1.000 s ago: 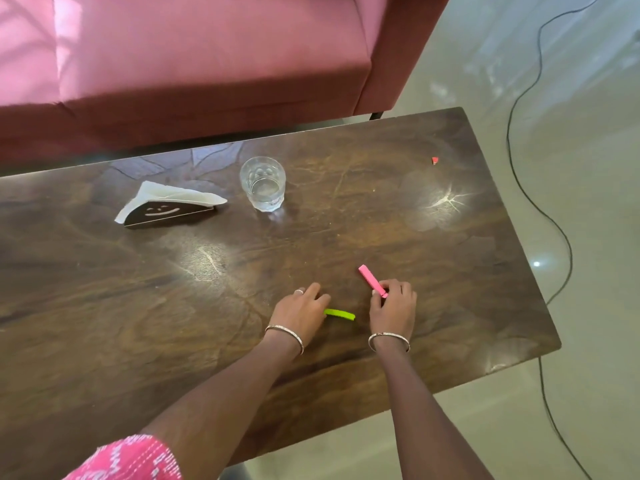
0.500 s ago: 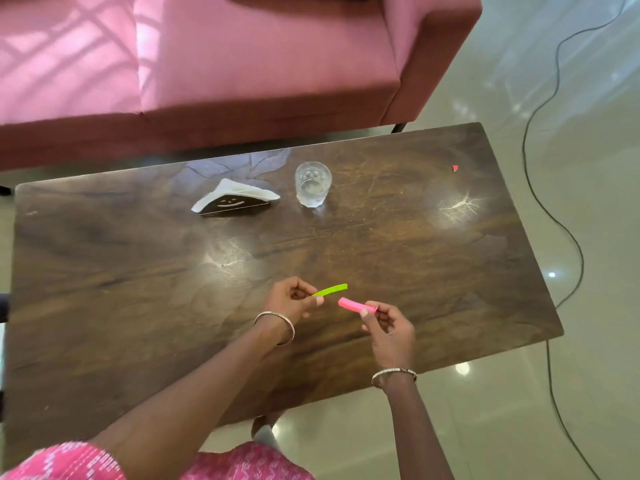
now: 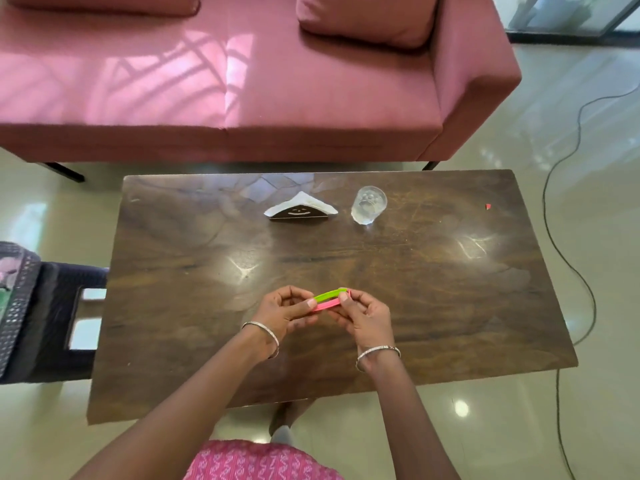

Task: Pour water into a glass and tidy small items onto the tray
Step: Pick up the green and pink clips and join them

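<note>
Above the near middle of the wooden table [image 3: 450, 306], my left hand [image 3: 284, 311] and my right hand [image 3: 363, 315] pinch two small sticks pressed side by side. The green stick [image 3: 329, 294] lies on top and the pink stick [image 3: 327, 305] just below it. Each hand grips one end of the pair. A clear glass [image 3: 367, 204] with water in it stands at the far side of the table. No tray is in view.
A dark napkin holder [image 3: 299, 212] with white napkins stands left of the glass. A tiny red scrap [image 3: 488, 206] lies at the far right. A pink sofa [image 3: 242, 81] is behind the table, a dark chair [image 3: 52, 323] at its left, a black cable [image 3: 568, 271] on the floor at right.
Both sticks were lifted off the table, one in each hand, and are now brought together and held side by side. The view has pulled back and higher.
</note>
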A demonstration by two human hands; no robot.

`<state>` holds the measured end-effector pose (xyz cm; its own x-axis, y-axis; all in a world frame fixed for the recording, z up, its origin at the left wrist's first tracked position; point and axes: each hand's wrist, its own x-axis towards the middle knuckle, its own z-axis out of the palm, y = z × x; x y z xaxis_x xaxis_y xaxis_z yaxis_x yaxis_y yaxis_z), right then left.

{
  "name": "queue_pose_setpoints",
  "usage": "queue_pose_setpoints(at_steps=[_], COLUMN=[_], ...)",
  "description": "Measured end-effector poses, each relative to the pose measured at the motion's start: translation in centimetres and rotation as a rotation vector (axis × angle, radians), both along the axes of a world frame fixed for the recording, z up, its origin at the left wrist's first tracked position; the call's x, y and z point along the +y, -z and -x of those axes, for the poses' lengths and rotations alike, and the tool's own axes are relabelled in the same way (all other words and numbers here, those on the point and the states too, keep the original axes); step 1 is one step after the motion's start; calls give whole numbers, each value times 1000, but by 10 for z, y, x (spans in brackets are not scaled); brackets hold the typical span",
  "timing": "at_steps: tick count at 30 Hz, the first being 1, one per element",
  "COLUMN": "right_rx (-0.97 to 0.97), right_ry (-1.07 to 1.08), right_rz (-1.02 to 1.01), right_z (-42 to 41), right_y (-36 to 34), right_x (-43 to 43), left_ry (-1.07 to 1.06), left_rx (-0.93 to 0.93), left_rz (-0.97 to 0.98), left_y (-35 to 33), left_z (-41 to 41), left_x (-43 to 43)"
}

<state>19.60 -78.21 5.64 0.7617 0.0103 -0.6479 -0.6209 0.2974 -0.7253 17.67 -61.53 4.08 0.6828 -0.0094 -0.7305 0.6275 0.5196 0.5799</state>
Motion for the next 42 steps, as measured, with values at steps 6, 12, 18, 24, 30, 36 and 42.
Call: queue_pose_setpoints(at_steps=[6,12,18,24,30,36,42], right_rx=[-6,7,45,85,115,132,185], right_ry=[-78,-131,-172,-282,-385,-512,-640], right_rz=[-19,-18,-28,-54,-78,-72,-45], right_z=[5,22,44,60,76,94,113], right_y=[-14,-22,-30,-28,-16,-14,2], right_x=[63,136,223,313,397,477,540], left_ry=[-109,-148,114,229,125,86,-11], left_rx=[-23,-40,-189,-343,-324,-284,-113], left_rz=[2,-43,-545,-1010,-1177,-1302,-1303], left_y=[-9,-17,-31,-31,-24,-19,-9], left_z=[24,53,90,123,153,187,219], left_x=[60,127,211,291,364,429,474])
